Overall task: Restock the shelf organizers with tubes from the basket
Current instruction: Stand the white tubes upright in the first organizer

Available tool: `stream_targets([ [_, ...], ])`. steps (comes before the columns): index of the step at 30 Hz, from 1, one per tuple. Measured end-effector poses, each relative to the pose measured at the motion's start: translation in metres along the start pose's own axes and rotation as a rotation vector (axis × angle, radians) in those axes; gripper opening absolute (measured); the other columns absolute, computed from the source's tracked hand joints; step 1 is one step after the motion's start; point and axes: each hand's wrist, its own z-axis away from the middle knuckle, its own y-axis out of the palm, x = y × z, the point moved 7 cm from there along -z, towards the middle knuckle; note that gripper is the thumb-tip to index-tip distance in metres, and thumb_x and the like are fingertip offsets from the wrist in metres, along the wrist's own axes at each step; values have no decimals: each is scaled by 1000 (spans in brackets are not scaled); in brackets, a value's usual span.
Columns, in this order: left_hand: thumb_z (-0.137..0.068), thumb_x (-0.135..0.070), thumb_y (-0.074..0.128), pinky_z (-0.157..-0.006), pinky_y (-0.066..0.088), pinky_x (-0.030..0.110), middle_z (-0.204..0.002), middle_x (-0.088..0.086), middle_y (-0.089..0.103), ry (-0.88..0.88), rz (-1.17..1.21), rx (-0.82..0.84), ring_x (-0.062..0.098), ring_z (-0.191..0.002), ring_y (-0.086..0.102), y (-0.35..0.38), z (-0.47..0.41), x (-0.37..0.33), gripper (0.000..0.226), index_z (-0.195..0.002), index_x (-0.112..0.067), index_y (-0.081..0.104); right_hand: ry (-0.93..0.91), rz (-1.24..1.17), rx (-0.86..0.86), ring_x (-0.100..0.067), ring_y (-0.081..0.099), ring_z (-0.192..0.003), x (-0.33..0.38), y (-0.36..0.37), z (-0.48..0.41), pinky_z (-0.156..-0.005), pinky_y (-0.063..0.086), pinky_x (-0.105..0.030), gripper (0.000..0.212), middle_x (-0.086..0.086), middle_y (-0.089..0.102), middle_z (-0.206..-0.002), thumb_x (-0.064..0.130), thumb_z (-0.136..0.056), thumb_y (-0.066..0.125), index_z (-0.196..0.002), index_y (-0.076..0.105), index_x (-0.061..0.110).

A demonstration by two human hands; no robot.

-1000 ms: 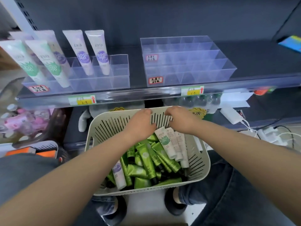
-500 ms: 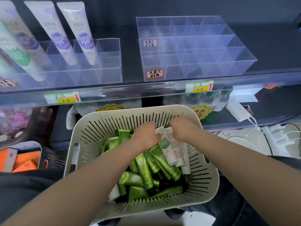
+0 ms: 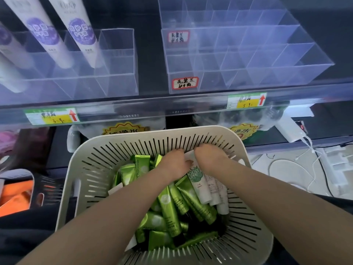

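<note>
Now two hands (image 3: 174,164) (image 3: 210,159), one basket (image 3: 99,155), two organizers (image 3: 118,77) (image 3: 248,54)

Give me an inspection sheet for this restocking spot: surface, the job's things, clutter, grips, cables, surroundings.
Surface: dark shelf with a clear front rail carrying price tags.
Job's things: left organizer holds purple-labelled tubes; right organizer shows no tubes; slotted basket holds green tubes and a few white tubes.
Clutter: white charger block on the lower ledge, right.
Grips: left grip and right grip, bare hands, both down in the basket at the white tubes; fingers hidden, hold unclear.
Cables: white leads run from near the block across the floor at right.
Surroundings: bagged goods under the shelf; orange item far left.
</note>
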Motion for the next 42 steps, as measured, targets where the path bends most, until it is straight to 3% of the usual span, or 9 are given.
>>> stream_targets([
  [9, -90, -36, 55, -87, 45, 35, -110, 14, 58, 33, 9, -89, 28, -104, 55, 3, 0, -1, 36, -109, -6, 62, -34, 42, -36, -29, 52, -110, 0, 7, -1, -90, 45, -37, 31, -12, 52, -118, 6, -85, 54, -116, 58, 5],
  [16, -86, -34, 63, -74, 47, 31, -99, 10, 65, -56, 108, -65, 26, -93, 61, -2, 3, 5, 30, -96, -6, 66, 42, -213, 8, -26, 60, -98, -5, 4, -7, -85, 52, -35, 22, -10, 62, -107, 5, -85, 54, -104, 64, 8],
  [21, -86, -29, 65, -69, 43, 26, -96, 8, 67, -82, 166, -35, 23, -89, 61, -10, 8, 10, 24, -95, -7, 70, 40, -239, 61, -25, 60, -99, -8, -1, -5, -85, 53, -33, 24, -9, 64, -105, 10, -85, 55, -106, 66, 8],
  [25, -85, -28, 65, -66, 39, 24, -86, 2, 61, -67, 179, -47, 16, -78, 54, -18, 16, 10, 21, -95, -10, 70, 20, -180, 147, -20, 54, -68, -4, 1, 1, -55, 43, -26, 16, -2, 52, -67, 11, -85, 54, -70, 58, 7],
  [29, -85, -26, 66, -65, 39, 24, -83, 1, 60, -62, 209, -44, 15, -76, 55, -23, 24, 10, 20, -97, -10, 70, 3, -157, 260, -15, 48, -52, -4, 8, 8, -45, 37, -22, 28, -3, 51, -60, 7, -85, 55, -59, 47, 11],
  [33, -85, -23, 67, -69, 45, 27, -84, 2, 61, -49, 263, -59, 18, -78, 59, -30, 33, 10, 13, -91, -11, 68, -44, -55, 263, -18, 52, -63, -5, 2, 19, -58, 44, -28, 22, -2, 52, -67, 5, -82, 61, -65, 50, 12],
  [35, -85, -22, 67, -73, 52, 33, -87, 5, 65, -40, 278, -54, 22, -81, 63, -35, 39, 9, 13, -90, -11, 67, -71, -29, 269, -22, 60, -76, -4, -3, 25, -70, 51, -30, 3, -5, 63, -80, 4, -80, 64, -83, 63, 5],
  [37, -85, -20, 67, -77, 54, 37, -88, 7, 67, -32, 301, -46, 23, -80, 64, -40, 44, 8, 15, -92, -8, 68, -83, -21, 280, -23, 65, -86, -4, -7, 30, -79, 54, -32, 20, -10, 69, -94, 7, -81, 65, -101, 67, 1],
  [42, -84, -14, 67, -67, 53, 29, -82, 4, 66, 4, 380, -56, 16, -67, 63, -58, 61, 5, 15, -96, -5, 67, -137, -11, 234, -24, 62, -100, 3, -19, 47, -92, 49, -33, 28, -10, 67, -107, 17, -85, 66, -109, 65, 1],
])
